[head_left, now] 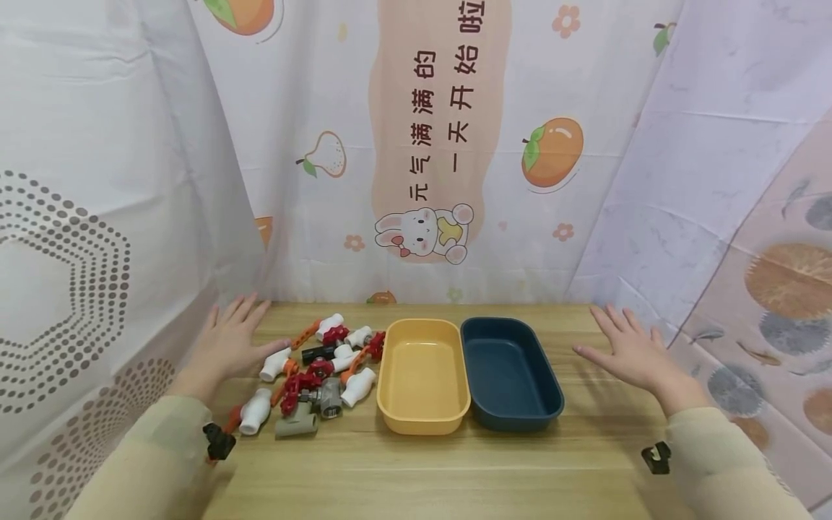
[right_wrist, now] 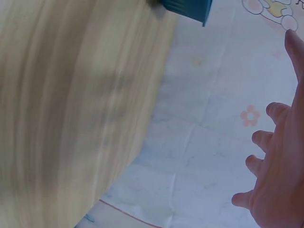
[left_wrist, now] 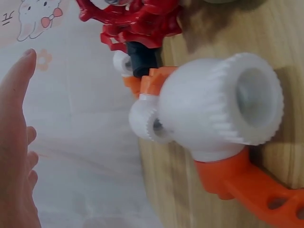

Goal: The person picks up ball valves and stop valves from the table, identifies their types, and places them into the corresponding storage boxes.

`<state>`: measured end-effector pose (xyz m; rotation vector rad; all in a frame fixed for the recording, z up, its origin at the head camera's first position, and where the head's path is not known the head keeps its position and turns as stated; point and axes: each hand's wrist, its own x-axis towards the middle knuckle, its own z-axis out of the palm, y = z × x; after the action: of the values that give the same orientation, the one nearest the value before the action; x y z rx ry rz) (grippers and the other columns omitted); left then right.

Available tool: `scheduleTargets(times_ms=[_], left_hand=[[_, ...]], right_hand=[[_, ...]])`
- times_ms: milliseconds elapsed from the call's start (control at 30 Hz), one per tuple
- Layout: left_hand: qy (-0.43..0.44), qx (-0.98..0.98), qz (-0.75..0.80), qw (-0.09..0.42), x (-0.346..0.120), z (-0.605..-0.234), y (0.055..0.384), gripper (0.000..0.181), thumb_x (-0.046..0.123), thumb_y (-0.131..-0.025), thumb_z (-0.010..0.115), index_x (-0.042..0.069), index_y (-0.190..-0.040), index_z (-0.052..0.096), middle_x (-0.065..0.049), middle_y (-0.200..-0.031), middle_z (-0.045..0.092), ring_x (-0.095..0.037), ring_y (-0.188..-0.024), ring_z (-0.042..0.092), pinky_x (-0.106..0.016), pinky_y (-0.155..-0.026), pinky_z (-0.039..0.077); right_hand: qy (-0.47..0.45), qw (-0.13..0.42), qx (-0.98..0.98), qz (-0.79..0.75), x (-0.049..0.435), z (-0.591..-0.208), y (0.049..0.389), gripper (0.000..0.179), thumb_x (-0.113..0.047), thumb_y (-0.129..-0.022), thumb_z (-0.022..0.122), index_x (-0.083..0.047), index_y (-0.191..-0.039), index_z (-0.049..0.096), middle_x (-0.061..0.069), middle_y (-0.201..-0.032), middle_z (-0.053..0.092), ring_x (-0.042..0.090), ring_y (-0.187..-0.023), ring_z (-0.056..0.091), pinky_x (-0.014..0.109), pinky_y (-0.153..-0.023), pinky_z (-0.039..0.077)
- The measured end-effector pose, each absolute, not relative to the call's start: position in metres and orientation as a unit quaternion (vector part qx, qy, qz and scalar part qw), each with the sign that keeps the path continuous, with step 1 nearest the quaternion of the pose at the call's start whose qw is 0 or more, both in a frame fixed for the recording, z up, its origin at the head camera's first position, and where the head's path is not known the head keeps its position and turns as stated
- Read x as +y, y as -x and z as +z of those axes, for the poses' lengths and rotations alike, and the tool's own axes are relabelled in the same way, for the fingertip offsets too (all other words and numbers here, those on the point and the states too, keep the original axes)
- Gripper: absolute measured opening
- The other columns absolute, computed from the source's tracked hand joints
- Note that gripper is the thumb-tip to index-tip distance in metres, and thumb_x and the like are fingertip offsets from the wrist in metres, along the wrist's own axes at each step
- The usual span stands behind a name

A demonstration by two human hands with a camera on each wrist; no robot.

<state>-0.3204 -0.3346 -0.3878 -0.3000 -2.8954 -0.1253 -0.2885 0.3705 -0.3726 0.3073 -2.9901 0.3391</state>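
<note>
My left hand (head_left: 224,350) is held up at the left with its fingers spread, holding nothing. Right beside it lies a pile of pipe valves and fittings. Among them are white valves (head_left: 256,412) with orange lever handles, red handwheels (head_left: 295,386), a grey valve (head_left: 330,399) and a grey-green pipe fitting (head_left: 297,425). In the left wrist view, one white valve (left_wrist: 199,102) with an orange handle (left_wrist: 232,175) looms large near the hand. Over at the right, my right hand (head_left: 640,361) also has spread fingers and nothing in it. The dark blue tray (head_left: 552,390) is nearest to it.
A yellow tray (head_left: 424,426) stands mid-table against the blue one, just right of the fittings. Both rest on a wooden table (head_left: 429,477). Printed curtains (head_left: 312,238) hang behind the table and along both sides.
</note>
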Motion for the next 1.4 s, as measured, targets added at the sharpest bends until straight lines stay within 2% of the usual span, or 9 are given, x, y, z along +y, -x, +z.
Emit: scheduleTargets(times_ms=[300, 600, 833, 1133, 1400], left_hand=[[0.099, -0.984, -0.065, 0.134, -0.337, -0.377, 0.316, 0.107, 0.079, -0.09, 0.049, 0.003, -0.161, 0.025, -0.027, -0.165, 0.013, -0.049, -0.15, 0.008, -0.063, -0.114, -0.014], [0.108, -0.977, -0.076, 0.165, -0.334, -0.369, 0.311, 0.105, 0.078, -0.091, 0.049, 0.002, -0.16, 0.026, -0.028, -0.163, 0.019, -0.051, -0.147, 0.016, -0.064, -0.116, -0.006], [0.117, -0.973, -0.074, 0.186, -0.327, -0.362, 0.31, 0.103, 0.077, -0.091, 0.052, 0.002, -0.159, 0.03, -0.026, -0.162, 0.024, -0.048, -0.146, 0.022, -0.064, -0.118, -0.002], [0.134, -0.965, -0.079, 0.21, -0.316, -0.357, 0.308, 0.1, 0.073, -0.091, 0.056, 0.002, -0.157, 0.033, -0.025, -0.16, 0.029, -0.047, -0.145, 0.026, -0.065, -0.117, 0.002], [0.139, -0.964, -0.071, 0.213, -0.307, -0.351, 0.304, 0.098, 0.073, -0.093, 0.053, 0.002, -0.158, 0.032, -0.025, -0.16, 0.031, -0.046, -0.144, 0.028, -0.067, -0.117, 0.006]], right_hand=[[-0.11, 0.071, -0.984, 0.122, 0.362, -0.357, 0.286, 0.099, -0.069, -0.097, 0.05, -0.012, -0.165, 0.005, 0.028, -0.166, 0.006, 0.055, -0.148, 0.001, 0.082, -0.104, 0.002], [-0.14, 0.125, -0.971, 0.148, 0.354, -0.35, 0.286, 0.091, -0.059, -0.098, 0.057, -0.01, -0.164, 0.017, 0.028, -0.165, 0.013, 0.054, -0.147, 0.013, 0.077, -0.107, 0.017], [-0.151, 0.145, -0.96, 0.186, 0.346, -0.345, 0.285, 0.087, -0.053, -0.099, 0.061, -0.013, -0.164, 0.019, 0.025, -0.166, 0.014, 0.056, -0.145, 0.019, 0.077, -0.104, 0.022], [-0.165, 0.185, -0.944, 0.22, 0.334, -0.34, 0.284, 0.08, -0.047, -0.099, 0.064, -0.016, -0.163, 0.027, 0.023, -0.164, 0.023, 0.054, -0.143, 0.026, 0.077, -0.102, 0.027], [-0.171, 0.212, -0.932, 0.242, 0.32, -0.337, 0.283, 0.076, -0.043, -0.098, 0.067, -0.011, -0.159, 0.034, 0.024, -0.16, 0.032, 0.051, -0.141, 0.033, 0.071, -0.105, 0.031]])
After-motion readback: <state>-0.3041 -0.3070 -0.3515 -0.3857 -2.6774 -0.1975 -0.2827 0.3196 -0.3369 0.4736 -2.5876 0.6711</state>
